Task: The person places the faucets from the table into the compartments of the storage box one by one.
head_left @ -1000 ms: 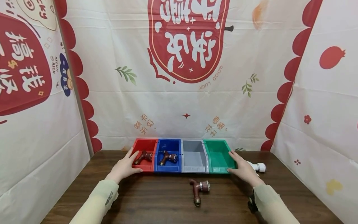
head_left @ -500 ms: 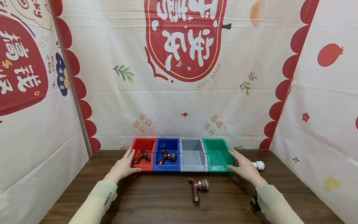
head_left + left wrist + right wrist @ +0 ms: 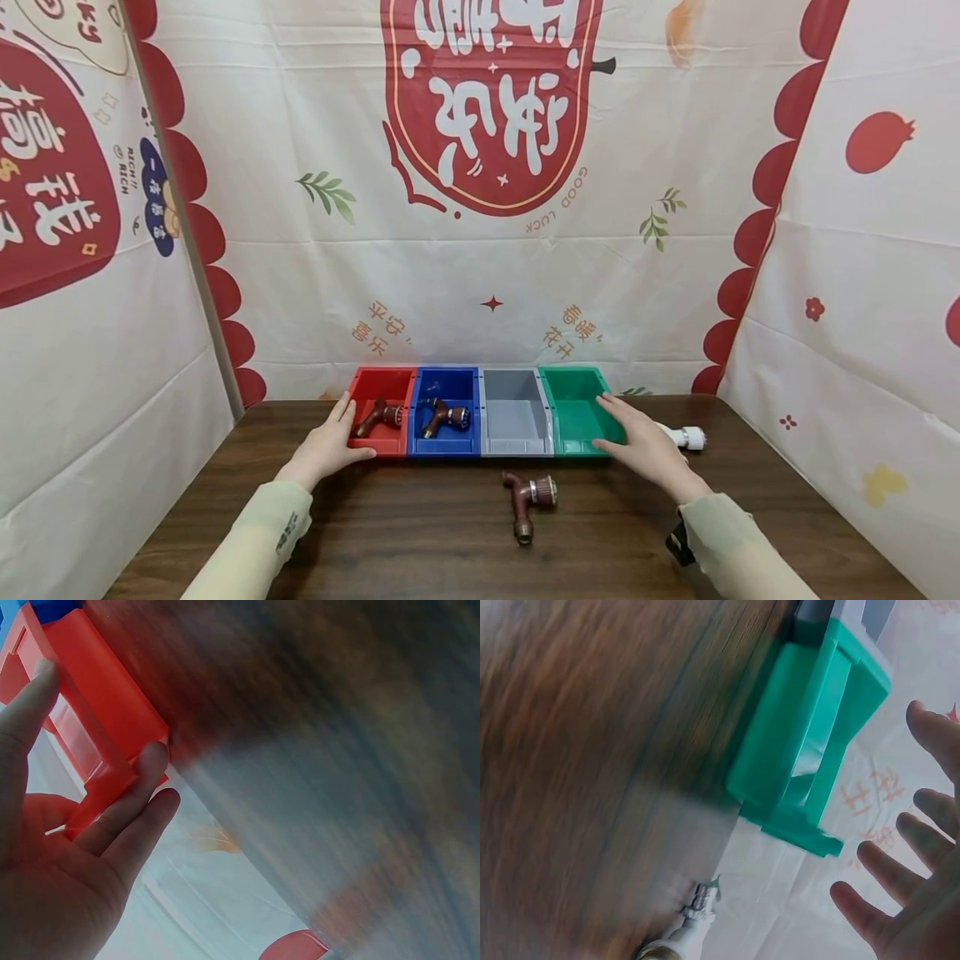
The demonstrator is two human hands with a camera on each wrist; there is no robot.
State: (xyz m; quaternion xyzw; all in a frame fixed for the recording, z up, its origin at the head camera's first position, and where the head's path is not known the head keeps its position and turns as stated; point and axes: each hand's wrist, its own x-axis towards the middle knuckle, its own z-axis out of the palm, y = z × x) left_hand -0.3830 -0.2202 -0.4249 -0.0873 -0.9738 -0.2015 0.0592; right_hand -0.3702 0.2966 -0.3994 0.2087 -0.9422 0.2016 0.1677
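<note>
My left hand (image 3: 322,446) rests against the left end of the red bin (image 3: 382,379), fingers along its outer side and thumb at the front corner. In the left wrist view, the fingertips (image 3: 154,757) lie on the red side wall. My right hand (image 3: 647,446) is spread beside the green bin (image 3: 573,383); the right wrist view shows its fingers apart from that bin. A brown tap (image 3: 381,417) lies in the red bin and a similar brown tap (image 3: 447,417) in the blue bin (image 3: 447,379). Another brown tap (image 3: 525,504) lies on the table in front.
A grey bin (image 3: 513,417) holding nothing stands between the blue and green ones, all joined in a row. Partly behind my right hand lies a white tap (image 3: 690,437) on the wooden table (image 3: 420,533). Printed cloth (image 3: 450,275) hangs close behind the bins.
My right hand has come away from the green bin's side, its fingertips now overlapping that bin more. The left hand stays at the red bin. The whole head view has shifted slightly.
</note>
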